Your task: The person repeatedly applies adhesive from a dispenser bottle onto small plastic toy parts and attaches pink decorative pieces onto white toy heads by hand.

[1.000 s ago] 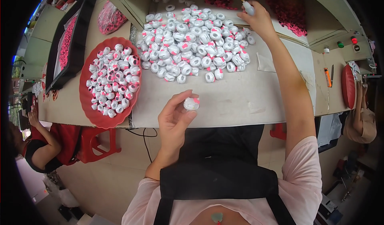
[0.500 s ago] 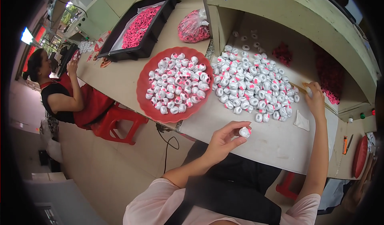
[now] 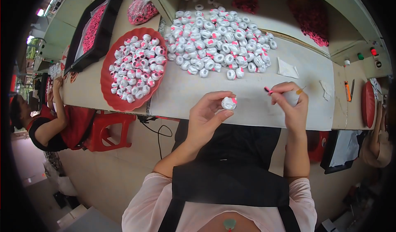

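In my left hand [image 3: 204, 116], thumb and fingers pinch a small rounded white piece [image 3: 229, 103] with a pink patch. To its right, my right hand [image 3: 295, 108] is closed around a small white bottle [image 3: 291, 97] with a thin yellowish tip. Its thumb and fingertip also pinch a tiny pink-and-black part [image 3: 268, 91]. The two hands are apart, over the front of the pale work surface [image 3: 251, 108]. Beyond them lies a big heap of similar white-and-pink pieces [image 3: 222, 42].
Left of the heap stands a red scalloped bowl [image 3: 106, 85] of such pieces. Behind it are a black tray [image 3: 74, 62] and a bag of pink parts [image 3: 142, 9]. White tissue [image 3: 287, 69] and an orange cutter [image 3: 347, 91] lie right. A co-worker [image 3: 49, 126] sits far left.
My right hand has come back from the far right toward my left hand, and a pink-and-black part now shows at its fingertips. My left hand still holds the white piece. The view has shifted.
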The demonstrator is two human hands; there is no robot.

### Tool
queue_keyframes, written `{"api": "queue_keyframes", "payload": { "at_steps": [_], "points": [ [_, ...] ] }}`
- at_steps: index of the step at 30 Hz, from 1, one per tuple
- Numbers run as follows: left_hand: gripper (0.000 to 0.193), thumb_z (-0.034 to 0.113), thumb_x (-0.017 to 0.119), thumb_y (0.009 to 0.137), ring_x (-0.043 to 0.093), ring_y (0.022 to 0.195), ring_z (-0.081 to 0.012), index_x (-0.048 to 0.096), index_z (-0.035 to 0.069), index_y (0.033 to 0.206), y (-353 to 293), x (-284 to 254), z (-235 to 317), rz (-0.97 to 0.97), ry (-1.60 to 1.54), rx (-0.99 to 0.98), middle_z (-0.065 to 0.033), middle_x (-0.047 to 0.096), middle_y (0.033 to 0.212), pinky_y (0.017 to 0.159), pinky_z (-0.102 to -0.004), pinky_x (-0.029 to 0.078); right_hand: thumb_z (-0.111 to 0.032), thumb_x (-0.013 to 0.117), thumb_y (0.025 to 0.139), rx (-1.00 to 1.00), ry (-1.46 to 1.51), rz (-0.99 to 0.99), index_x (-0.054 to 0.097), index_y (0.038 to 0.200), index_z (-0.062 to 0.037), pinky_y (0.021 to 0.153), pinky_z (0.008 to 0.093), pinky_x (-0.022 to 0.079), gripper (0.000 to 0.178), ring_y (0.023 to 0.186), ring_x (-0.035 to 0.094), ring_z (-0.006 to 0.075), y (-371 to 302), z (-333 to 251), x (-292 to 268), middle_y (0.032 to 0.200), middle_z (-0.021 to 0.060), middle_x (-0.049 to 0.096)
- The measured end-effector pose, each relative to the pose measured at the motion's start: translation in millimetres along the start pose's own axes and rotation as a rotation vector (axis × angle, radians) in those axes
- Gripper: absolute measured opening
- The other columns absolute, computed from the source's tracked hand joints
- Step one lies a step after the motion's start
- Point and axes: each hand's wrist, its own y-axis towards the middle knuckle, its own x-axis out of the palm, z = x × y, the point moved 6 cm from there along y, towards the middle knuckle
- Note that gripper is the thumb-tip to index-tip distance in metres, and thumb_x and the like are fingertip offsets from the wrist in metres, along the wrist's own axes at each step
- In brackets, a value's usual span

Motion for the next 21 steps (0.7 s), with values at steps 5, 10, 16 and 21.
{"api": "queue_keyframes", "payload": {
  "at_steps": [5,10,16,21],
  "points": [
    [0.031,-0.006,0.057,0.070,0.051,0.090,-0.0174,0.051,-0.001,0.100,-2.8,8.7,3.2,0.021,0.277,0.166,-0.0116,0.052,0.099,0.076,-0.0269,0.042,0.005,0.058,0.068,0.129,0.305,-0.149,0.053,0.075,0.0033,0.053,0.0217,0.043,0.009,0.059,0.053,0.0132,-35.2,5.6,39.6,0.073,0.0114,0.055],
    [0.030,-0.006,0.058,0.066,0.054,0.087,-0.0201,0.055,0.000,0.095,-6.8,10.8,6.0,0.009,0.491,0.233,-0.0130,0.054,0.097,0.073,-0.0268,0.044,-0.001,0.060,0.072,0.132,0.268,-0.221,0.057,0.078,-0.0007,0.053,0.0187,0.039,0.007,0.060,0.050,0.0059,-33.9,7.4,50.9,0.069,0.0018,0.056],
    [0.033,-0.006,0.058,0.069,0.049,0.096,-0.0194,0.050,-0.001,0.100,-6.9,13.4,3.7,-0.101,0.523,0.258,-0.0135,0.050,0.103,0.079,-0.0275,0.041,-0.001,0.060,0.072,0.138,0.241,-0.175,0.055,0.077,-0.0009,0.053,0.0177,0.037,0.007,0.060,0.048,0.0044,-32.0,12.8,49.8,0.068,0.0009,0.054],
    [0.028,-0.003,0.058,0.070,0.051,0.095,-0.0225,0.052,-0.002,0.097,-9.5,11.8,2.2,-0.069,0.331,0.235,-0.0138,0.054,0.101,0.080,-0.0298,0.040,-0.002,0.061,0.071,0.168,0.290,-0.138,0.050,0.074,-0.0024,0.053,0.0174,0.036,0.011,0.060,0.046,0.0034,-35.9,21.0,51.2,0.066,-0.0002,0.052]
  ]
}}
